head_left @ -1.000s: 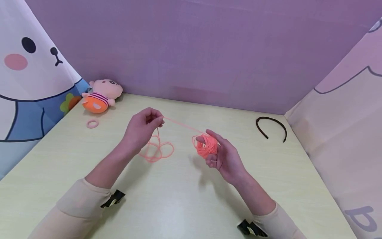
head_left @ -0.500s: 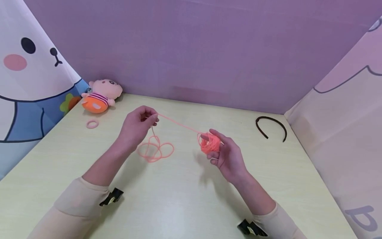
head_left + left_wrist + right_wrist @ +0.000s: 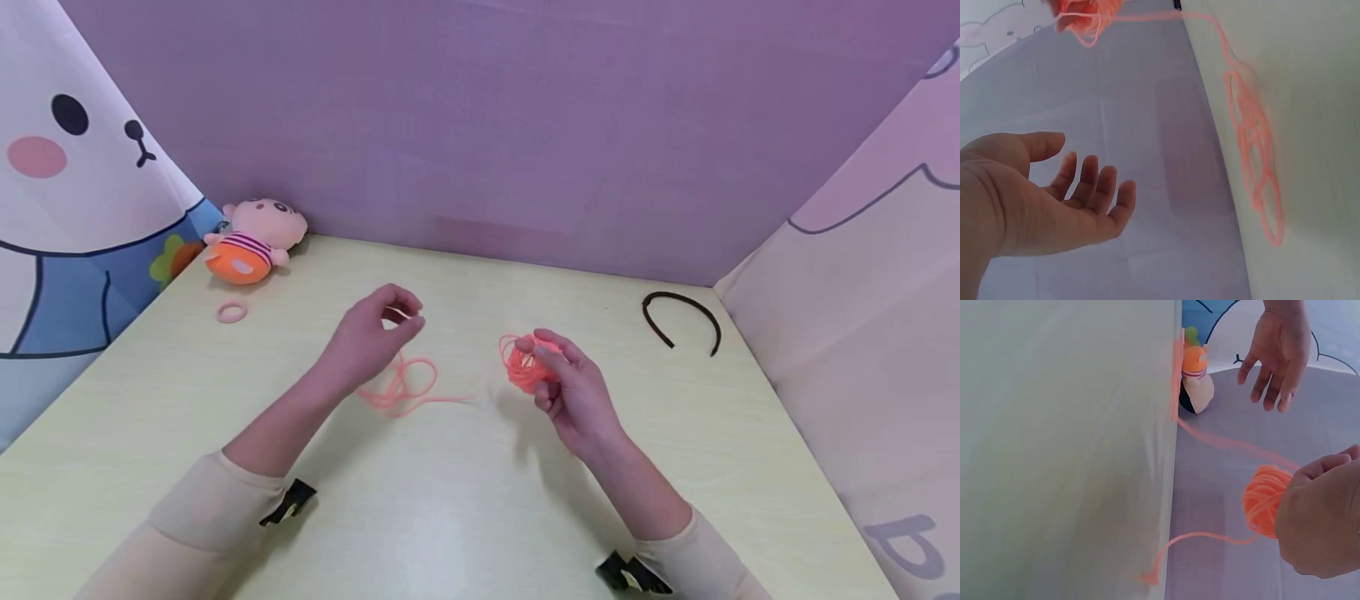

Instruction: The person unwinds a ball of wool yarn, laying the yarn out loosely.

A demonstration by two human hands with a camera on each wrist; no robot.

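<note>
My right hand [image 3: 581, 404] grips a small wound ball of coral yarn [image 3: 522, 379] above the middle of the table, thumb and fingers curled round it. Loose loops of the same yarn [image 3: 1252, 134] lie on the table to the left of the ball. In the left wrist view a strand runs from the ball down to those loops. My left hand [image 3: 371, 337] hovers over the loops with bent, relaxed fingers. Its palm holds nothing, as the left wrist view shows. A second strand hangs from the ball in the right wrist view.
A plush toy [image 3: 255, 240] in a striped top sits at the table's back left corner, with a pink ring [image 3: 232, 312] before it. A dark headband [image 3: 684, 300] lies at the right. A purple backdrop [image 3: 480, 133] rises behind the table [image 3: 450, 500].
My left hand has let go of the strand it pinched and shifted right. The stretched strand has dropped towards the table. My right thumb has closed over the yarn ball.
</note>
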